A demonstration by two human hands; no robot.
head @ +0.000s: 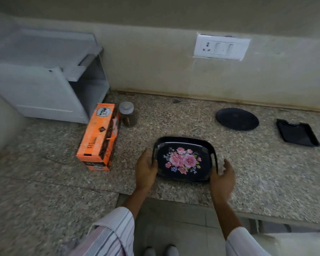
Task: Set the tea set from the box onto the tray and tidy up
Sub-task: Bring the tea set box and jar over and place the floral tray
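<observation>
A black tray (pixel 185 145) with a pink rose print lies on the speckled stone counter, near its front edge. My left hand (pixel 145 170) grips the tray's left rim, thumb over the edge. My right hand (pixel 223 179) holds the tray's near right corner, fingers spread and a little blurred. An orange box (pixel 98 135) stands closed to the left of the tray, about a hand's width from my left hand. No tea set pieces are visible.
A small lidded jar (pixel 127 115) with brown contents stands behind the box. A round black plate (pixel 237 119) and a small black rectangular tray (pixel 297 133) lie at the back right. A white appliance (pixel 44 85) fills the back left. A wall socket (pixel 221 47) sits above.
</observation>
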